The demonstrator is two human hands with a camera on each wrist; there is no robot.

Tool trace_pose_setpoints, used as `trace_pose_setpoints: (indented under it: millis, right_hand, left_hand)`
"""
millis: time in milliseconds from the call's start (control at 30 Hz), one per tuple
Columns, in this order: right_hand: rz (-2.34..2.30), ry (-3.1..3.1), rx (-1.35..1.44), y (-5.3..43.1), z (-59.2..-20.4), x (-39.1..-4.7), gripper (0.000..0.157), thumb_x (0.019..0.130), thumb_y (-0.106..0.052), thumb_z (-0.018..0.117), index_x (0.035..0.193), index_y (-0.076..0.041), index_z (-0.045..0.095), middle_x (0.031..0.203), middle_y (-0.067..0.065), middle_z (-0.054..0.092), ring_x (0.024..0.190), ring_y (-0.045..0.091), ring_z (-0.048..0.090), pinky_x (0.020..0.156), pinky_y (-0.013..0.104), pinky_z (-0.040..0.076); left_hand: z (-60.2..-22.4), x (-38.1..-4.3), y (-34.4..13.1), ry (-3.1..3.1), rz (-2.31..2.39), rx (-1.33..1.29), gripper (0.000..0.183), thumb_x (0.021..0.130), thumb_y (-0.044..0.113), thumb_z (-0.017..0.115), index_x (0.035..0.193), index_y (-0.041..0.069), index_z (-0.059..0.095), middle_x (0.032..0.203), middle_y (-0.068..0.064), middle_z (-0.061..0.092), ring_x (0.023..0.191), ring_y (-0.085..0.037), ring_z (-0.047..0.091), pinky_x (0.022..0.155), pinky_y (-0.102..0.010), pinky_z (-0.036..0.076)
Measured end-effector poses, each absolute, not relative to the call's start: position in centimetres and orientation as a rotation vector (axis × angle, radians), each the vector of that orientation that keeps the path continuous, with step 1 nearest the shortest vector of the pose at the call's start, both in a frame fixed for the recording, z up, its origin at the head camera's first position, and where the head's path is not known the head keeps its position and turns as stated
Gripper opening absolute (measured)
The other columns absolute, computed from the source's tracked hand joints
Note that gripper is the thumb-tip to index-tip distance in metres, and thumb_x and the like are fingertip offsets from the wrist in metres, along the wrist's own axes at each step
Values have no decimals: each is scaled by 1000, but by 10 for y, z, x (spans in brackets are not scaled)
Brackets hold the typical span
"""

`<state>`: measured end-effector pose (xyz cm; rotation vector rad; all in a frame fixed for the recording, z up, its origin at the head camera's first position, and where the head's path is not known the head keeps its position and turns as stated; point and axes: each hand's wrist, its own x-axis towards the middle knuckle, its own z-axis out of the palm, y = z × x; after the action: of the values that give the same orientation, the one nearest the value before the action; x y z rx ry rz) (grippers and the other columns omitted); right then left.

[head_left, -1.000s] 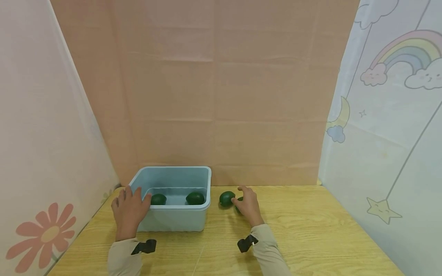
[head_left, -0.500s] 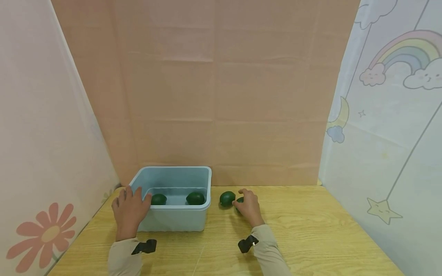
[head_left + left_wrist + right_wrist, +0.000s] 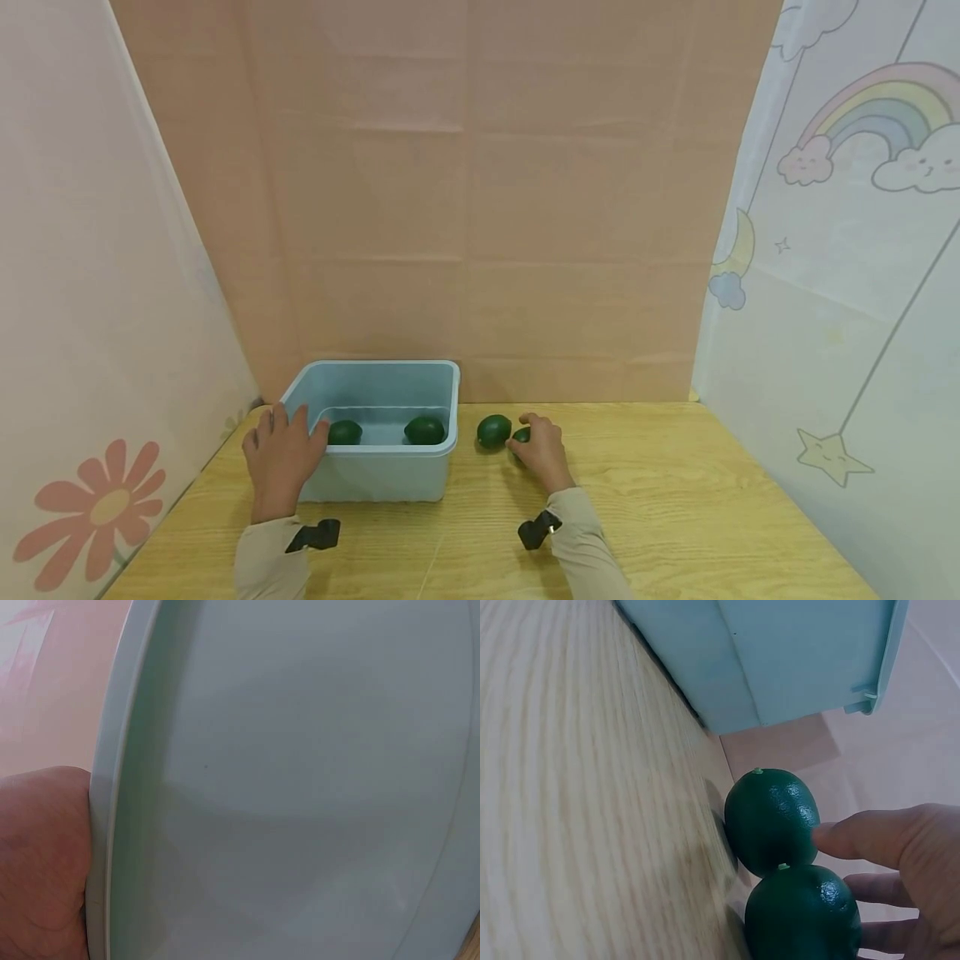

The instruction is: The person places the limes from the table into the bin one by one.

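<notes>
My left hand (image 3: 285, 458) holds the front left corner of a light blue plastic bin (image 3: 382, 473), its thumb over the front rim. The left wrist view shows this hand (image 3: 41, 862) at the rim beside the bin's smooth wall (image 3: 300, 750). Inside the bin lie two dark green limes, one at left (image 3: 345, 432), the other at right (image 3: 424, 431). Right of the bin, my right hand (image 3: 543, 454) has its fingers and thumb round a lime (image 3: 802, 915), partly hidden by the hand in the head view. Another lime (image 3: 771, 821) rests against it, with the thumb tip overlapping it.
The bin stands on a yellow wood-grain table (image 3: 675, 500). A brown creased sheet (image 3: 465, 208) hangs behind it, and printed pale sheets (image 3: 840, 350) close in both sides. Black wrist mounts (image 3: 538, 530) sit at both cuffs.
My right hand has shifted very slightly right, with thumb and index finger closer about the lime. The left hand, bin and other limes look unchanged.
</notes>
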<state>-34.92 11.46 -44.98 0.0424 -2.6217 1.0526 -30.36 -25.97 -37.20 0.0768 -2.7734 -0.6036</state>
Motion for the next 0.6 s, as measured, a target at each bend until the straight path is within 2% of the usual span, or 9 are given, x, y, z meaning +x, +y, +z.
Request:
trace_pose_setpoints:
  millis: [233,600]
  right_hand:
    - [1025,-2624,43,115,-451,-350,45,80,-13,83,116,7,66,109,27,63,104,49,54,79,56,53]
    - [982,-2664,32,113,-455,-350,47,79,-13,84,118,5,65,115,28,60,105,47,52,78,54,53]
  left_hand:
    - [-372,-304,-259,-2773,-607,78,59,102,34,44,143,-10,43,150,-39,23,140,-54,13,105,-72,11]
    - [-372,-304,-259,-2786,-601,79,60,103,35,43,143,-10,43,150,-38,23,140,-54,14,105,-72,12]
